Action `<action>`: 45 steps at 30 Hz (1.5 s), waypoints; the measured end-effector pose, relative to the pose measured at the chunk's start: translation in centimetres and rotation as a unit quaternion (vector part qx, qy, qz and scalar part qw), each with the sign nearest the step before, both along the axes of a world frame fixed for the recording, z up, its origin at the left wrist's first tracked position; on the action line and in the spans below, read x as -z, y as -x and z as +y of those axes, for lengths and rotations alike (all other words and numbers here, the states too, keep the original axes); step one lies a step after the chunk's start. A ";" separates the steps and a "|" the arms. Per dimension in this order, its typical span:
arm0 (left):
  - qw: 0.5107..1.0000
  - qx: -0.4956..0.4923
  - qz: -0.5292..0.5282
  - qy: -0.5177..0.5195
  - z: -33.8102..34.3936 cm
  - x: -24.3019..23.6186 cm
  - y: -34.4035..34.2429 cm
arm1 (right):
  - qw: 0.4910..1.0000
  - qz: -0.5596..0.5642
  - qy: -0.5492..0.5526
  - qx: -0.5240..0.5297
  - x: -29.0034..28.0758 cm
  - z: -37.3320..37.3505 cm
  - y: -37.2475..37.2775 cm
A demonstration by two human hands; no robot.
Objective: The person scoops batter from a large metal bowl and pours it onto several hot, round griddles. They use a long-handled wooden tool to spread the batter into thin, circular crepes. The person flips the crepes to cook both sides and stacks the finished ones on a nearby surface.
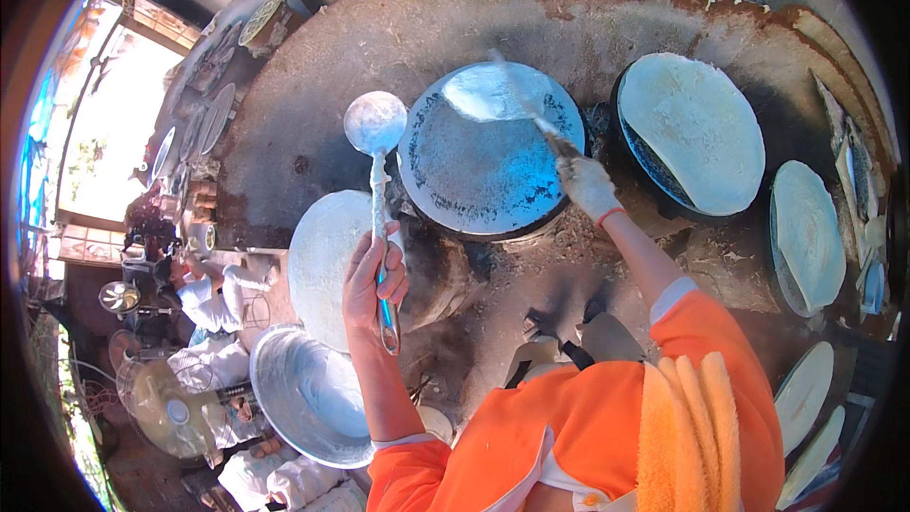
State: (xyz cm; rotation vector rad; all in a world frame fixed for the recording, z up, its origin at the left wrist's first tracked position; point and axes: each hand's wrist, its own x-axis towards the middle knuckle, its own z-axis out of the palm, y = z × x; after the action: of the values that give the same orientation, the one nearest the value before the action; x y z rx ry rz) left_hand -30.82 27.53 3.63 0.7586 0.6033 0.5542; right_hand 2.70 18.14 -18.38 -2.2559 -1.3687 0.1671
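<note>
My left hand (375, 275) is wrapped round the long handle of a metal ladle (373, 118), whose bowl is upright and smeared white, just left of a round black griddle (479, 171). My gloved right hand (586, 185) grips a spreading tool (550, 131), blurred toward its far end, over a patch of white batter (491, 93) at the back of that griddle. To the right, a second griddle carries a pale round sheet (692, 123), and a further one holds another pale sheet (810, 228). A round white surface (318, 256) lies under and left of my left hand.
A wide metal basin (303, 389) stands at lower left. A person (209, 299) in white sits at far left near fans and sacks. More round pans line the left counter (256, 142). Round pale discs (804, 389) stand at lower right, and the soot-stained counter curves behind the griddles.
</note>
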 end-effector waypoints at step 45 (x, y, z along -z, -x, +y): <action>0.531 0.044 0.701 -0.473 -4.8 13.4 1.4 | 0.941 0.288 0.061 -0.166 -7.3 2.3 2.0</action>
State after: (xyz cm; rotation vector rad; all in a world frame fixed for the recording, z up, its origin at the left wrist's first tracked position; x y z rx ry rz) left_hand -32.22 22.68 -9.77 2.3457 1.8030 -0.0431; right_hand 0.75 20.41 -11.12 -1.8240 -1.4101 0.9672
